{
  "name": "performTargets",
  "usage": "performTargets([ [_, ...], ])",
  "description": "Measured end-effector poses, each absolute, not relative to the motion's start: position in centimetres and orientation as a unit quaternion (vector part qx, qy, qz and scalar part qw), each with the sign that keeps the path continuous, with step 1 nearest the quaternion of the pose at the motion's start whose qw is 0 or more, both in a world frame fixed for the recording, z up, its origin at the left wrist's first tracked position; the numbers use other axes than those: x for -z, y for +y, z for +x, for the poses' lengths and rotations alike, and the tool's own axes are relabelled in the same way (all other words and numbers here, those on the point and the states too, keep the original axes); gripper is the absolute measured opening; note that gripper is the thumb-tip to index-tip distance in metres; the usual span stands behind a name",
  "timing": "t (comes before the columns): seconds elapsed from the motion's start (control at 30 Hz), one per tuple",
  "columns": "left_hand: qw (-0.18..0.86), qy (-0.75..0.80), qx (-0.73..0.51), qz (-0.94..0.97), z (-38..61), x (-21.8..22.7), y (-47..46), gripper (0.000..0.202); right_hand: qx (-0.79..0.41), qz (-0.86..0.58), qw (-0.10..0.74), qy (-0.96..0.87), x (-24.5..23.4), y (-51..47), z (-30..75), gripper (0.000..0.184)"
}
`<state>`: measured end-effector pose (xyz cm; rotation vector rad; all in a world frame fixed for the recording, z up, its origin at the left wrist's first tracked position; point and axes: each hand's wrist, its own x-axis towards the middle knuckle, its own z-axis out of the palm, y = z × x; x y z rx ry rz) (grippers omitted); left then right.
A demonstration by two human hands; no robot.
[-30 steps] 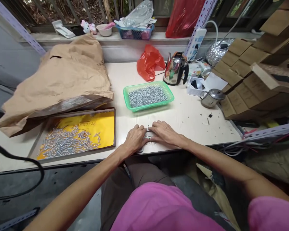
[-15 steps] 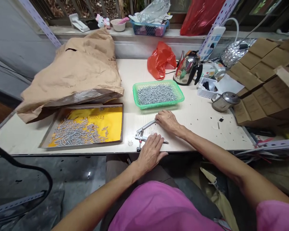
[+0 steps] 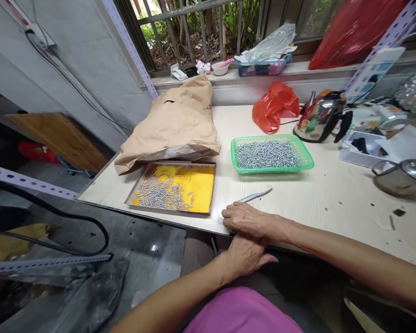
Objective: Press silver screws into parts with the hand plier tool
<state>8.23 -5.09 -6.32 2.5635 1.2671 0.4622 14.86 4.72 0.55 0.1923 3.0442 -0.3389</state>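
A grey metal plier-like hand tool [image 3: 254, 196] lies at the table's front edge, one long handle showing beyond my knuckles. My right hand [image 3: 247, 218] is bent over the tool's head end, fingers together and curled down, and hides most of it. Beneath and in front of it is my left hand [image 3: 244, 252], its thumb stuck out to the right and its fingers covered by the right hand. A small clear whitish piece [image 3: 220, 218] sits by my right fingertips. Left of my hands, a shallow tray [image 3: 213, 189] with a yellow lining holds many small metal pins [image 3: 157, 194].
A green plastic basket [image 3: 273, 170] full of similar pins stands behind my hands. A big brown paper sack [image 3: 176, 118] overhangs the tray's back. A red bag [image 3: 275, 106], a kettle [image 3: 319, 118], a white box [image 3: 358, 157] and a metal mug [image 3: 404, 178] stand farther right.
My right hand has left the end of the upper handle and moved over the tool's head, across my left hand. The view has swung left.
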Motion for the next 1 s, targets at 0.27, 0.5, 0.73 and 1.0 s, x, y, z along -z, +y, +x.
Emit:
performTargets([
  [0.27,0.024,0.445,-0.196,0.874,4.1,2.4,-3.4,0.04,0.127,0.274,-0.386,0.872,-5.9,9.0,17.0,0.021],
  [0.5,-0.026,0.701,-0.041,0.711,-10.0,-1.3,2.1,0.027,-0.021,0.447,-0.305,0.841,-5.3,17.3,23.9,0.031],
  [0.73,0.033,0.66,0.018,0.75,-12.4,-0.6,3.2,0.029,0.021,0.409,-0.239,0.881,-2.1,10.3,24.2,0.037],
  [1.0,0.037,0.621,0.058,0.78,-12.0,-1.1,3.9,0.022,0.174,0.379,-0.143,0.898,0.6,3.4,24.3,0.027],
])
